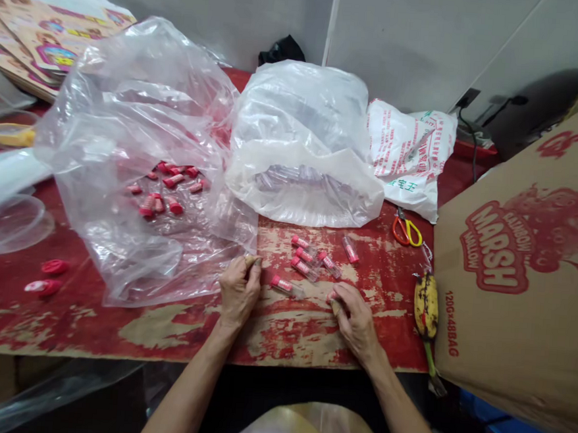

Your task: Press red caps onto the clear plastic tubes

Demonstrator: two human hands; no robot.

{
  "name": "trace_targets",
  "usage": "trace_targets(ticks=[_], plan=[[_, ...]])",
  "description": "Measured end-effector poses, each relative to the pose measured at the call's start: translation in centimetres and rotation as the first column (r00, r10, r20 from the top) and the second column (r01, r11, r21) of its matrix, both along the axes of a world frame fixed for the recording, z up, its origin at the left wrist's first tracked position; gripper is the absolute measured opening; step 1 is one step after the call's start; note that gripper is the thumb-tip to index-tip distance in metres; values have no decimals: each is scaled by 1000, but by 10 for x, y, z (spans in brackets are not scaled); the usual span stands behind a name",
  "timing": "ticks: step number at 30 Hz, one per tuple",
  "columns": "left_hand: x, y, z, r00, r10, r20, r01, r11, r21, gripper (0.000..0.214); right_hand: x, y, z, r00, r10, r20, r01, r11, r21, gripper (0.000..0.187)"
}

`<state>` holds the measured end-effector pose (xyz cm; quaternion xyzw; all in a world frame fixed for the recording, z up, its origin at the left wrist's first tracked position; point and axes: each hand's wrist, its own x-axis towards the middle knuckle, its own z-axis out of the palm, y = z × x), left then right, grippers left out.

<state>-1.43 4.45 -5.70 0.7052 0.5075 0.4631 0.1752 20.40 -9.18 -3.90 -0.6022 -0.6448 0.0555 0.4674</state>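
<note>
My left hand (238, 292) rests on the worn red table (88, 321) with its fingers curled, touching the edge of a big clear plastic bag (140, 140) that holds several red caps (165, 188). My right hand (355, 320) is closed, pinching a small clear tube with a red cap at its fingertips. Several capped tubes (310, 261) lie on the table between and just beyond my hands. A white plastic bag (304, 145) with clear tubes inside sits behind them.
A cardboard box (528, 259) printed with red letters stands at the right. A spotted banana (426, 305) and orange-and-yellow scissors (407, 231) lie beside it. A printed white bag (409, 152) is behind. Clear lids (11, 223) and two loose red caps (47, 277) lie at left.
</note>
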Motion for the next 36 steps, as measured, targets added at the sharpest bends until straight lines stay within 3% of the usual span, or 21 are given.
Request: trace_targets(ticks=[4,8,12,16,18,20,23,26,28,31,36], plan=[[0,0,-2,1000,7,12,-7,1000,-10,19,-1,4,-5,990,6,142,-16,997,69,43],[0,0,-1,1000,6,22,-5,1000,-22,19,-2,4,-7,985,3,171,-13,999,53,39],[0,-1,0,1000,7,22,-6,1000,-27,19,-3,1,-8,992,-84,96,78,995,63,38],[0,-1,0,1000,0,30,1,999,-32,19,-4,4,-2,998,-62,7,62,996,-64,28],[-1,-1,0,999,-8,31,9,999,-34,19,1,12,4,978,-169,-120,158,983,-96,28],[-1,-1,-1,999,-10,30,11,1000,-28,19,11,27,9,954,-247,-168,244,969,-39,27],[-1,0,0,1000,-9,30,9,1000,-21,19,29,58,12,970,-234,72,231,972,46,18],[-1,0,0,1000,-6,28,6,1000,-20,20,42,86,7,913,-161,376,170,985,9,18],[-1,1,1,1000,-5,25,6,1000,-19,20,46,96,4,885,-116,452,143,989,-25,19],[-1,1,1,1000,-6,24,6,1000,-19,21,46,96,6,864,-71,498,112,992,-54,19],[-1,2,-1,999,-5,33,6,1000,-31,20,32,69,11,819,-75,569,169,979,-114,16]])
